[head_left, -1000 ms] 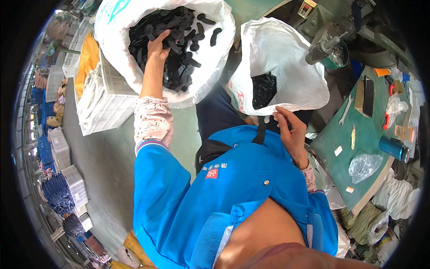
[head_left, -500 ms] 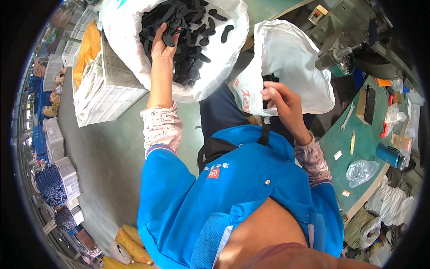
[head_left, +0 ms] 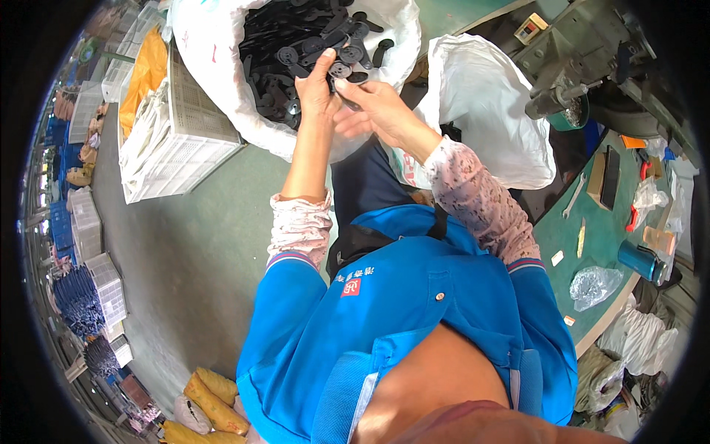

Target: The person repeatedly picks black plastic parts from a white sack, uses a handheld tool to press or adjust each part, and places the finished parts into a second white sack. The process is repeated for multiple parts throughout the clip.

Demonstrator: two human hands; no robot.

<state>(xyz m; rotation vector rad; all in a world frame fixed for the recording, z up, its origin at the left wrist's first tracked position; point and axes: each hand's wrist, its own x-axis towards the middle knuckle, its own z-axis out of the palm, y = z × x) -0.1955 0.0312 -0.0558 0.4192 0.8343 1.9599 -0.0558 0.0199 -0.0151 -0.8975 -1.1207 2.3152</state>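
Observation:
A large white sack (head_left: 208,65) stands in front of me, its mouth rolled wide. Inside lies a heap of black plastic parts (head_left: 275,44), each with a round end and a flat arm. Over the near side of the heap, my left hand (head_left: 316,92) is closed on several black parts (head_left: 350,55) fanned out past the thumb. My right hand (head_left: 377,111) meets it from the right, thumb and forefinger pinching at the edge of the same bunch. Its other fingers are loosely curled and slightly blurred. A second white sack (head_left: 503,126) stands open at the right; black pieces show low inside it.
A white plastic crate (head_left: 181,155) with white bags stands left of the large sack. To the right are a metal machine (head_left: 569,74) and a green bench (head_left: 592,259) with a wrench (head_left: 574,194), a clear plastic bag (head_left: 596,287) and a blue flask (head_left: 642,259).
My right hand has left the right-hand sack and come over to my left hand. The left hand has moved right and nearer, and now holds several black parts.

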